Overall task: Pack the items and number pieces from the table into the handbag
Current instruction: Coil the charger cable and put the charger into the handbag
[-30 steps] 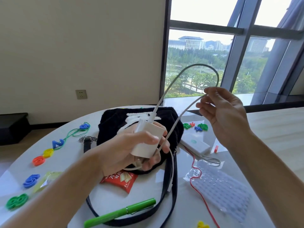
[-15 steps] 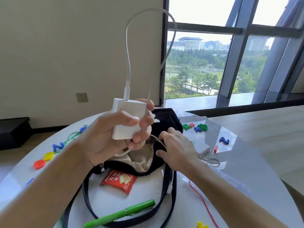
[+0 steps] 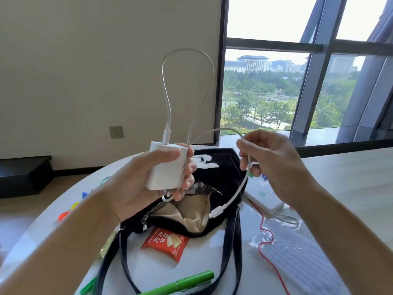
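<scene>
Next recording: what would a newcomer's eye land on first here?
The white charger gripped in the left hand at centre frame, its cable looping high above it. The right hand pinches the cable's free end, whose plug dangles over the open black handbag on the table; a red snack packet and green pen lie nearer the camera.

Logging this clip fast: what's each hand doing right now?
Left hand: grips the white charger.
Right hand: pinches the charger's cable.
</scene>
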A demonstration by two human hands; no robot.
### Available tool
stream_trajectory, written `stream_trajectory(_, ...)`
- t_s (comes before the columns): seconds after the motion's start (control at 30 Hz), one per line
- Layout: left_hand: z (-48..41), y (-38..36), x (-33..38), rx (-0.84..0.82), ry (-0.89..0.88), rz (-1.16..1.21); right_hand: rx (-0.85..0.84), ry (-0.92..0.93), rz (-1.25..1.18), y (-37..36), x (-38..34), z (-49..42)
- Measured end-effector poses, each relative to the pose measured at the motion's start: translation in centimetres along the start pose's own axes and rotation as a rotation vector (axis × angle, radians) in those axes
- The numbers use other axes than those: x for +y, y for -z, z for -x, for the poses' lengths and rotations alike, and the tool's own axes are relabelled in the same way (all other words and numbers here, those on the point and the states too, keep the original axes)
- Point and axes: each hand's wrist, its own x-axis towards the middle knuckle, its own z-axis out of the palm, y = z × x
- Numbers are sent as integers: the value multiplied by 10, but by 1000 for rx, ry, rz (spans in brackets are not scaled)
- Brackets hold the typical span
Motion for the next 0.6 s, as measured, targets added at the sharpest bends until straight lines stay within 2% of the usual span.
stream_trajectory(0.17, -9, -22, -17, 153, 39, -57, -66, 94, -180, -17, -19, 20)
stream_trajectory(0.3, -15, -36, -31, 174, 1, -155, -156, 15, -344, -35, -20, 31)
stream_trajectory(0.4, -16, -42, -36, 179, -21, -218, -168, -24, -356, -37, -18, 33)
stream_trajectory(0.43, -16, -41, -37, 181, -13, -255, -132, 2, -277, -35, -17, 31)
stream_trajectory(0.53, -14, -39, -38, 147, 21, -241, 50, 163, 238, -29, -17, 30)
stream_trajectory(0.6, -12, -38, -30, 105, 46, -232, 170, 327, 476, -21, -22, 30)
